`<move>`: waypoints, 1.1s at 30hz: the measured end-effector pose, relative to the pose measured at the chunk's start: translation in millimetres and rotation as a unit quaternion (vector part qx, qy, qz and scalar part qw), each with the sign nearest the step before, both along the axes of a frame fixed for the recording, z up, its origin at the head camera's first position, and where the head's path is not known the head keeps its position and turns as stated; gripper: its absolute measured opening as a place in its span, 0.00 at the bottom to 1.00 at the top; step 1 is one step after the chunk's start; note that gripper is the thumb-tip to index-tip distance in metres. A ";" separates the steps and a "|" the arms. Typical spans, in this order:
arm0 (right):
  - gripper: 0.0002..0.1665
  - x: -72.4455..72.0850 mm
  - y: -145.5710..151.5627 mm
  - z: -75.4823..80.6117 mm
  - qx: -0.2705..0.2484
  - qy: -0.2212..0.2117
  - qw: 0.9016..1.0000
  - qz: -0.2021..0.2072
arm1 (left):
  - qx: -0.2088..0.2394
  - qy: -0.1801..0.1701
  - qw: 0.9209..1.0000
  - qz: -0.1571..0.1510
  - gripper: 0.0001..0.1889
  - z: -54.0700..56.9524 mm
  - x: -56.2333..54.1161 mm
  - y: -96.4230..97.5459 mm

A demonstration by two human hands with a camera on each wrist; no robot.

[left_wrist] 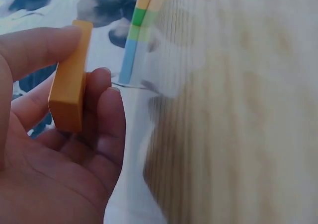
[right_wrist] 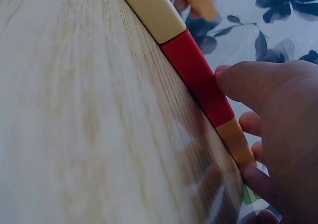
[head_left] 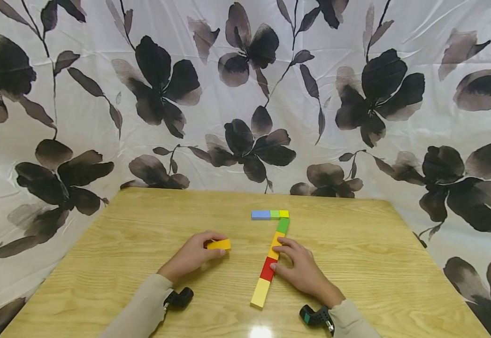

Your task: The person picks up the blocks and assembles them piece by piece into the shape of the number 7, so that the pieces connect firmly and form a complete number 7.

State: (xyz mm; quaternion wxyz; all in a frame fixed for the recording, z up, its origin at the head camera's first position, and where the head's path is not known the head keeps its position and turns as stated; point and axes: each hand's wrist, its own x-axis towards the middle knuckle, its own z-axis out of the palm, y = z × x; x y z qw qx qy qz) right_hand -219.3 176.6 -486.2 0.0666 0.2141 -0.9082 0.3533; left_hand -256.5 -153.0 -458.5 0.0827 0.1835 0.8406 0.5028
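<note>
My left hand pinches an orange rectangular block between thumb and fingers, left of a row of blocks. In the left wrist view that block is tilted, its near end over the palm. My right hand reaches to the row from the right. Its thumb tip touches the side of a red block, and its fingertips are at an orange block beyond. A pale yellow block forms the near end of the row. Past the orange one lies a green block.
At the far end the row turns left through a yellow block, a light green block and a blue block. The wooden table ends at a floral cloth hanging behind and at both sides.
</note>
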 end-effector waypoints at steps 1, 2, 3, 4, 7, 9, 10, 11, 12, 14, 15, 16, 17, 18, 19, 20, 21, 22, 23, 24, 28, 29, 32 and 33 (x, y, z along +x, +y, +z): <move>0.28 0.0 0.2 -0.2 0.000 0.000 1.000 0.000 | -0.003 0.000 1.000 0.001 0.21 -0.3 -2.7 1.8; 0.28 -0.1 0.5 -0.5 0.000 -0.001 1.000 0.000 | -0.005 0.001 1.000 0.003 0.20 0.1 -5.6 3.7; 0.28 -0.3 0.6 -0.8 0.001 -0.001 1.000 0.000 | -0.006 0.004 1.000 0.003 0.20 1.0 -8.2 5.5; 0.28 -0.8 0.1 -0.9 0.001 0.000 1.000 0.001 | -0.004 0.004 1.000 0.007 0.19 2.4 -10.6 6.7; 0.28 -1.5 -1.3 -0.5 0.001 0.003 1.000 0.002 | -0.004 0.011 1.000 0.017 0.19 8.8 -16.7 10.1; 0.28 -1.9 -1.8 0.3 -0.001 0.006 1.000 0.002 | -0.006 0.016 1.000 0.024 0.18 12.4 -20.5 12.5; 0.28 -1.9 -1.9 0.8 -0.001 0.007 1.000 0.002 | -0.006 0.019 0.999 0.027 0.18 13.7 -22.4 14.0; 0.28 -1.9 -1.8 1.4 -0.001 0.008 1.000 0.002 | -0.009 0.023 0.999 0.028 0.19 14.5 -24.2 15.5; 0.28 -1.9 -1.8 2.0 -0.002 0.008 1.000 0.002 | -0.010 0.025 0.999 0.029 0.19 14.2 -26.2 17.2; 0.28 -1.8 -1.4 2.5 -0.001 0.009 1.000 0.002 | -0.008 0.024 0.999 0.029 0.19 13.0 -29.7 21.1; 0.28 -1.5 -1.2 2.7 0.000 0.007 1.000 0.002 | -0.009 0.023 0.999 0.027 0.19 11.8 -31.4 23.1; 0.28 -1.3 -0.9 2.4 0.001 0.006 1.000 0.001 | -0.008 0.022 0.999 0.024 0.19 10.9 -32.7 25.1; 0.28 -1.0 -0.6 2.1 0.001 0.005 1.000 0.001 | -0.008 0.021 0.999 0.023 0.19 9.9 -33.8 27.0; 0.27 -0.7 -0.4 1.4 0.001 0.005 1.000 0.000 | -0.007 0.020 1.000 0.023 0.19 9.0 -34.6 28.7; 0.27 -0.2 0.0 0.8 0.000 0.006 1.000 -0.001 | -0.006 0.020 1.000 0.022 0.18 8.6 -35.0 30.5; 0.27 0.5 0.2 0.1 -0.001 0.004 1.000 -0.001 | -0.007 0.023 1.000 0.020 0.18 7.9 -35.3 31.9; 0.27 1.2 0.3 -1.0 -0.002 0.000 1.000 -0.001 | -0.008 0.022 1.000 0.020 0.18 7.8 -35.0 33.1; 0.27 2.0 0.5 -2.2 -0.001 -0.003 1.000 0.000 | -0.010 0.023 0.999 0.019 0.17 7.6 -34.6 33.9; 0.27 2.7 0.7 -3.5 -0.001 -0.005 1.000 0.000 | -0.013 0.025 0.999 0.018 0.17 7.0 -34.3 34.5; 0.27 3.4 0.8 -4.6 -0.001 -0.008 1.000 0.001 | -0.014 0.023 0.999 0.018 0.17 6.6 -34.2 34.7; 0.27 3.3 0.4 -6.0 0.001 -0.004 1.000 0.003 | -0.019 0.023 0.999 0.017 0.18 7.3 -36.4 33.7; 0.27 2.5 0.2 -5.5 -0.001 0.001 1.000 0.003 | -0.019 0.024 0.999 0.018 0.18 8.1 -37.9 33.3; 0.27 0.6 -0.4 -2.9 -0.001 0.012 1.000 0.003 | -0.028 0.031 0.999 0.015 0.17 10.5 -44.0 33.3; 0.27 0.1 -0.6 -2.1 0.001 0.014 1.000 0.003 | -0.031 0.032 0.999 0.015 0.17 11.0 -46.2 33.6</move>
